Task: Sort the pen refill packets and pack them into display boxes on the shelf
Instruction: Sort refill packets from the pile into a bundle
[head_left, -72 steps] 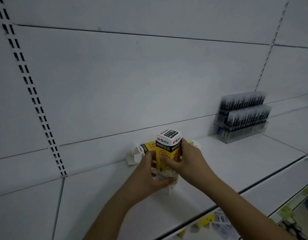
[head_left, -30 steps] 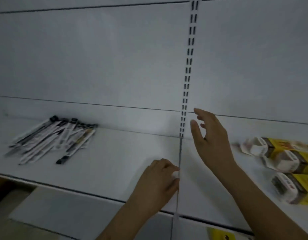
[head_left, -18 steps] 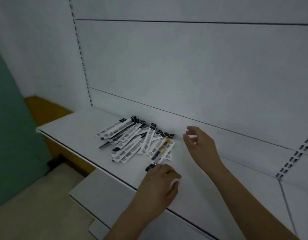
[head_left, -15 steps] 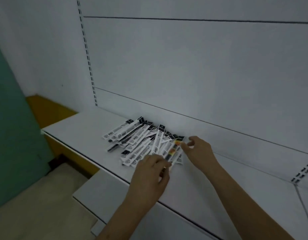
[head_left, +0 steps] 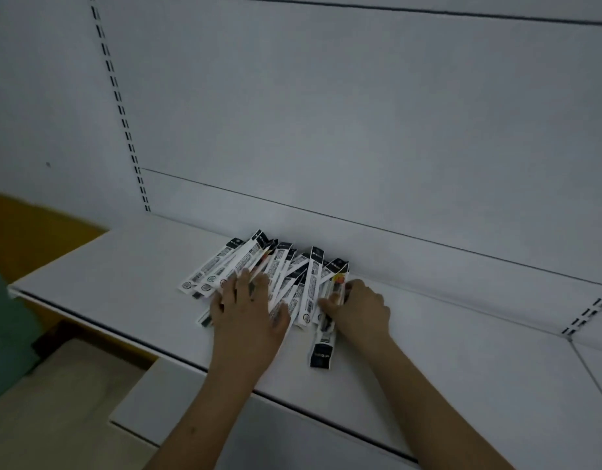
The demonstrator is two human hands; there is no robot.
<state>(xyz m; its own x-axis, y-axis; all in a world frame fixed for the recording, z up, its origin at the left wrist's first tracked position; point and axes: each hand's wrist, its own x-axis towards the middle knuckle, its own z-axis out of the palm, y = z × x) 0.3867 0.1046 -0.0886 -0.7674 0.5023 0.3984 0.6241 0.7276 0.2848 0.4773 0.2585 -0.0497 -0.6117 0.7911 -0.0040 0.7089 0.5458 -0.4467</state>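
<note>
A loose pile of several long white and black pen refill packets [head_left: 282, 269] lies fanned out on the white shelf [head_left: 123, 266], close to the back panel. My left hand [head_left: 248, 310] rests flat on the left half of the pile, fingers spread and fairly straight. My right hand [head_left: 358, 308] sits at the pile's right edge with fingers curled round a packet with a coloured label [head_left: 336, 283]. One packet [head_left: 323, 347] sticks out toward the shelf's front edge. No display box is in view.
A white back panel with slotted uprights [head_left: 119, 106] rises behind the shelf. A lower white shelf [head_left: 177, 401] juts out below. At the left are a green surface [head_left: 4, 327], a yellow-brown strip [head_left: 31, 228] and beige floor.
The view swung left from the yellow boxes to the packet pile. Both hands moved forward onto the pile; the left now lies on it and the right has closed on a packet.
</note>
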